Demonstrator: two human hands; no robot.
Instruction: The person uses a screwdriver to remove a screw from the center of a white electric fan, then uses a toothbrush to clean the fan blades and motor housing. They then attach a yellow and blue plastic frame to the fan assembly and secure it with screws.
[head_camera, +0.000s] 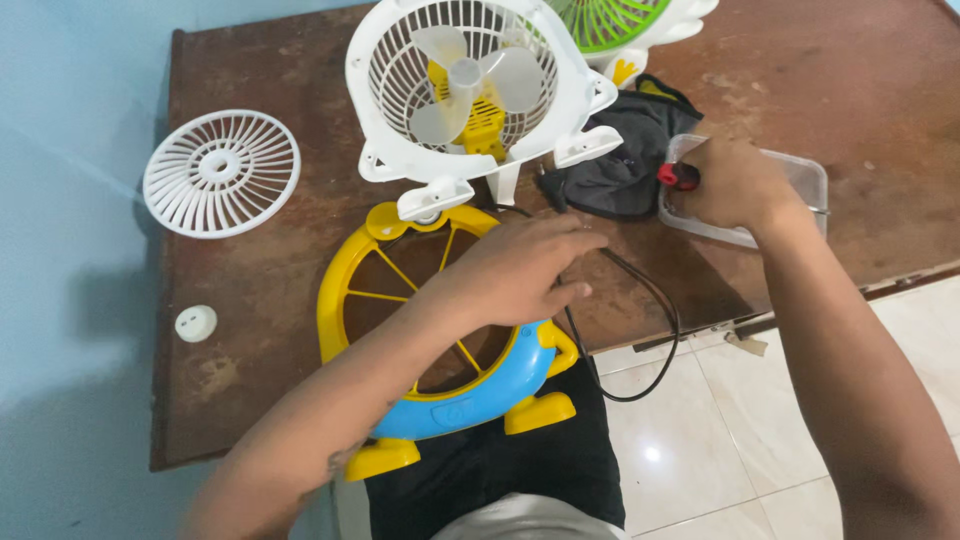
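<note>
My left hand (515, 268) is lying flat and open on the yellow fan shell (440, 330); my right hand (730, 185) is gripping a red-handled tool (678, 176) over the clear tub (805, 180) on the desk (260, 300).

left hand (520, 268) on yellow fan housing (345, 290)

Fan (470, 90) stands behind frame (400, 300), grille (221, 172) to its left.

One head-worn camera looks steeply down, close over the table (260, 300).
</note>
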